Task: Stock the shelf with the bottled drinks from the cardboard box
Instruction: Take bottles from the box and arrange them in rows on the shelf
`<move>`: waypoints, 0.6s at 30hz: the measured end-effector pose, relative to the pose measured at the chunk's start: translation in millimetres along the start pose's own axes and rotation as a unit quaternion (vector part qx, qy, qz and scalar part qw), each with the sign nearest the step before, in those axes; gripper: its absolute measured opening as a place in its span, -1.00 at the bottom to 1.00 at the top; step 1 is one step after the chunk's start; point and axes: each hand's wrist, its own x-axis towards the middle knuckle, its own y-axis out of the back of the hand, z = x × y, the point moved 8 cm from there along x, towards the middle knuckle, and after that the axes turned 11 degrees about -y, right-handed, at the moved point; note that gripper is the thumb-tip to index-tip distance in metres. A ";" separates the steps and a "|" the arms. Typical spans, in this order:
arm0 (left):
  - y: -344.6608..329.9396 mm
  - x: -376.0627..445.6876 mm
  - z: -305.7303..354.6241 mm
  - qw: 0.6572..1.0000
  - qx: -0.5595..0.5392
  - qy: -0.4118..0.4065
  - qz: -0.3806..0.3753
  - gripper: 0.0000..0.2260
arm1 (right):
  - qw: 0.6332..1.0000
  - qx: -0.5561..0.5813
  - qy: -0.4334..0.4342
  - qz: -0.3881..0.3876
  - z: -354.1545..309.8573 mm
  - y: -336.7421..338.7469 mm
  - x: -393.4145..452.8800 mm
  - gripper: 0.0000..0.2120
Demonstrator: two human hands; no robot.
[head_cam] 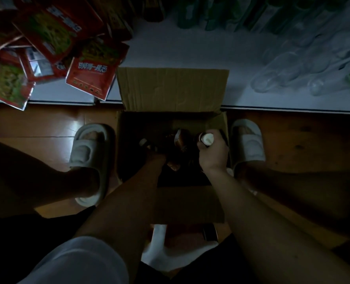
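Right hand (pixel 213 152) grips a white-capped bottle (pixel 206 138) inside the cardboard box (pixel 172 89); left hand (pixel 155 158) fingers' state indiscernible, apparently deep in shadow.

**Browns below, red and white above**

The cardboard box (pixel 173 89) is plain tan, dark inside. At its 3 o'clock edge a bottle (pixel 205 139) shows a white cap; amber-brown bottles (pixel 180 138) sit at centre. Pale grey slippers (pixel 88 152) stand at 9 and 3 o'clock on a glossy orange-brown wooden floor (pixel 303 140). The shelf (pixel 190 48) is white; red packets (pixel 92 78) with green and white print lie at 10 o'clock.
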 end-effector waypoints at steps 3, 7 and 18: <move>8.0 1.0 -0.7 0.999 -0.020 -0.026 0.011 -0.41 | 1.000 -0.001 -0.008 -0.004 -2.1 2.0 1.2 -0.70; 18.0 -20.7 13.0 0.996 -0.046 -0.082 -0.004 -0.25 | 1.000 0.002 -0.006 -0.009 -10.4 13.4 -5.2 -0.74; 68.6 -96.5 68.0 0.957 0.082 -0.277 0.026 -0.24 | 0.995 0.058 0.082 -0.007 -48.5 58.4 -44.1 -0.72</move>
